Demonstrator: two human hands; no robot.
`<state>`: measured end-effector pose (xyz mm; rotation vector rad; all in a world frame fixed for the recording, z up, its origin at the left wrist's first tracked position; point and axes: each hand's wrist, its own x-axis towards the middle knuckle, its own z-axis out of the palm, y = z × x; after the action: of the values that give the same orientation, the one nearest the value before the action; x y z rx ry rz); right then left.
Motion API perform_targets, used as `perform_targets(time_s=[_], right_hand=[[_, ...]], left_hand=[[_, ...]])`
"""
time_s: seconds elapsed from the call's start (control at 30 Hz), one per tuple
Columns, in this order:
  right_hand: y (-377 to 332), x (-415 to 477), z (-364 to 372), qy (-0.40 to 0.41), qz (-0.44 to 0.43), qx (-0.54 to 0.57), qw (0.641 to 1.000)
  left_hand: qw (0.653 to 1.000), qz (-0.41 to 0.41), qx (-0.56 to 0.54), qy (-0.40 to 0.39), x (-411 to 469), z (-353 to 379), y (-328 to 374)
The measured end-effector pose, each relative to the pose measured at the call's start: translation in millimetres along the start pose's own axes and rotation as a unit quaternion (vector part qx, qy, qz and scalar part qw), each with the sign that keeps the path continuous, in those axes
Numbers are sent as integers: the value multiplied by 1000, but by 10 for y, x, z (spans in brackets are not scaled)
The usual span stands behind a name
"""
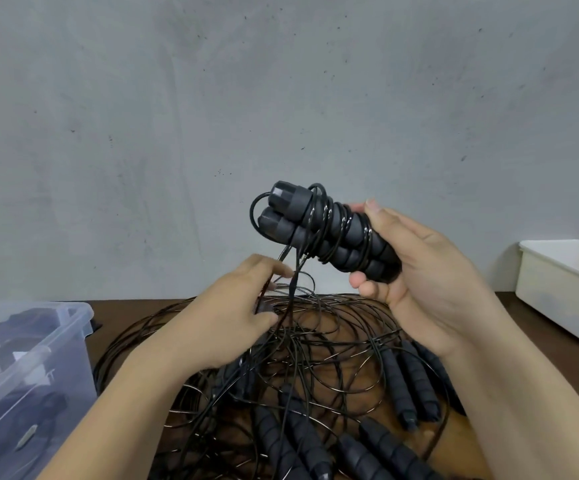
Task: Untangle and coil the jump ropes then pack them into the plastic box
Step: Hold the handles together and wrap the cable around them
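My right hand holds a pair of black ribbed jump rope handles side by side, raised above the table, with thin black cord wound around them in several turns. The cord runs down from the handles to my left hand, which pinches it just above the pile. Below lies a tangle of black jump ropes on the brown table, with several more ribbed handles among the loops. The clear plastic box stands at the left edge, dark rope bundles inside.
A white plastic tub sits at the right on the brown table. A grey wall rises right behind the table. Loose cord loops spread toward the clear box.
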<state>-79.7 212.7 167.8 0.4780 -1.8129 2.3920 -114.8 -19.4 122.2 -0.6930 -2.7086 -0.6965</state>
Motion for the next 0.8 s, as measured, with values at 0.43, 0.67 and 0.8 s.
perform_targets(time_s=[0.43,0.67,0.8], right_hand=[[79,-18,103,-26,64,38,997],[66,-51,158,-58,103,45,992],[64,-90,210,-93,134,41,986]], left_hand=[[897,39,-422,127,46,18,147],[886,33,-435,157,10,-66,125],[911,63,-377,154,-30,-88,30]])
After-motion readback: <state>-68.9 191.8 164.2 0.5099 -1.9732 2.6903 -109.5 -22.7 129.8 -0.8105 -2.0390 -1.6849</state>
